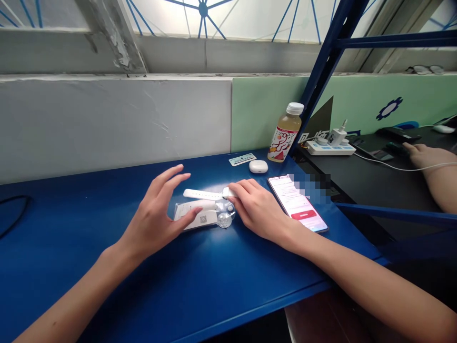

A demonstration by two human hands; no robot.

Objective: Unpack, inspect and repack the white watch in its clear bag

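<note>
My right hand (257,209) is closed, its fingers on one end of a white watch strap (202,194) with small holes; whatever the strap joins is hidden under the fingers. The strap points left across a clear plastic package (225,220) that has a white card with a QR code (203,219). Left of the package, my left hand (157,209) is open with its fingers spread. Its thumb reaches in front of the package, and I cannot tell whether it touches it.
A lit phone (298,202) lies to the right of my right hand. Behind it are a white earbud case (258,166), a small card (243,159) and a drink bottle (285,133). Past the blue frame (319,78), a power strip (330,147) and another person's hand (428,155) are visible.
</note>
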